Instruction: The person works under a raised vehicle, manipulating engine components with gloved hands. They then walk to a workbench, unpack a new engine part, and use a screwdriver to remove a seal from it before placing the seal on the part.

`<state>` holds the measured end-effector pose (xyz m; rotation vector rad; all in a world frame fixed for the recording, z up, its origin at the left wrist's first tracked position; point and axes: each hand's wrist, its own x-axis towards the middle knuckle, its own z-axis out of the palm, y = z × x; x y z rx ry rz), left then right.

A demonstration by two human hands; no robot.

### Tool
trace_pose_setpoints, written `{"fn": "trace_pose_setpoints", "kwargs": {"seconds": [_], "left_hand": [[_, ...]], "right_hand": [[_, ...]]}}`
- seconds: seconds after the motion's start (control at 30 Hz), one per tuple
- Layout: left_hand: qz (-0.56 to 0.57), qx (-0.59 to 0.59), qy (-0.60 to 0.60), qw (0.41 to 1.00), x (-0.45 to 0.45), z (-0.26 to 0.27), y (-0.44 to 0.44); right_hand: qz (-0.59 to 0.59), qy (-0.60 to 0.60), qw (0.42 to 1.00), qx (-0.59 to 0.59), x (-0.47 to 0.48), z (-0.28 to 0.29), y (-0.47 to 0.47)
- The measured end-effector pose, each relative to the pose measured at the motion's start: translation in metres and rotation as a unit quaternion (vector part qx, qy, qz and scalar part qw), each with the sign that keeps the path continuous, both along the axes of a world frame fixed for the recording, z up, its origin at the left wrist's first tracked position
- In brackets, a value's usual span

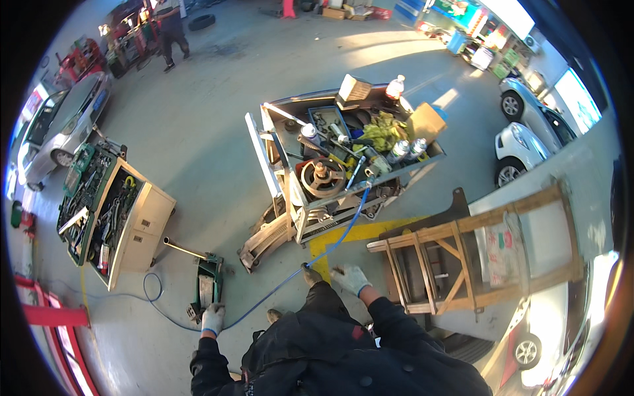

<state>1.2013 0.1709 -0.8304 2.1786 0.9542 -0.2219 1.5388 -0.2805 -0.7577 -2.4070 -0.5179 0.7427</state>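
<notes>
My left hand [213, 318], in a whitish work glove with a blue cuff, is at the near end of a green floor jack [205, 284], beside a blue air hose [267, 293]. Whether its fingers grip the jack or the hose cannot be told. Gloved alike, my right hand [350, 279] hangs over the floor near my boot, fingers spread, holding nothing. The hose runs from the floor at the left, past my boot, up to a metal tool cart [324, 202]. On that cart lie a pulley-like round part [323, 177], spray cans and a yellow-green cloth [384, 131].
A cream tool cabinet [143, 232] with an open drawer of tools stands at the left. Close on the right is a wooden frame with rungs [458, 267]. Red lift parts [54, 316] are at the lower left. Cars stand at both sides; a person [171, 29] is far off.
</notes>
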Motion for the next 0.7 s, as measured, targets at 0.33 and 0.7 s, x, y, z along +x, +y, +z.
{"fn": "trace_pose_setpoints", "kwargs": {"seconds": [0.33, 0.7], "left_hand": [[0.158, -0.201, 0.211, 0.944, -0.103, 0.009, -0.142], [0.32, -0.136, 0.201, 0.916, -0.059, 0.11, -0.227]], "right_hand": [[-0.069, -0.16, 0.925, 0.336, 0.312, 0.095, 0.101], [0.103, -0.358, 0.86, 0.349, 0.304, 0.093, 0.239]]}}
